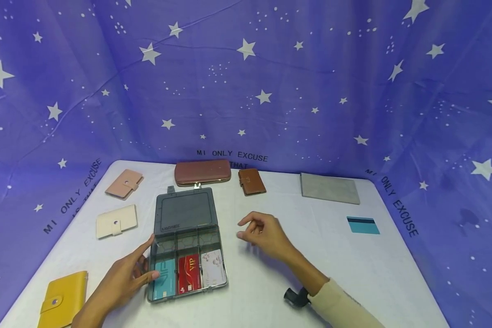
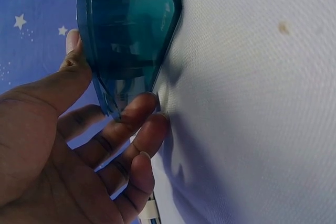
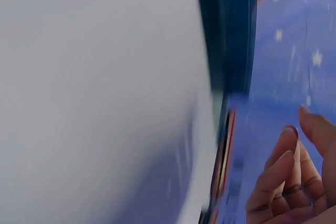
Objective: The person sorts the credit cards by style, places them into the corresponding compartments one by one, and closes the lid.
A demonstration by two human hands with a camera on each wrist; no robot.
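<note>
A dark translucent plastic box [image 1: 186, 210] lies with its lid folded back on the table. Its lower compartments hold a teal card [image 1: 161, 284], a red VIP card [image 1: 189, 272] and a pale flowered card [image 1: 213, 269]. The upper compartments show no cards. At the box's left wall, my left hand [image 1: 125, 278] grips the side, thumb on the rim; the left wrist view shows its fingertips along the box's edge [image 2: 126, 35]. My right hand [image 1: 266, 234] hovers right of the box, fingers loosely curled, holding nothing.
Pink [image 1: 124, 184], cream [image 1: 116, 221] and yellow [image 1: 63, 298] card holders lie on the left. Behind the box are a maroon wallet [image 1: 202, 172] and a brown holder [image 1: 252, 182]. A grey wallet [image 1: 330, 188] and a teal striped card [image 1: 363, 225] lie to the right.
</note>
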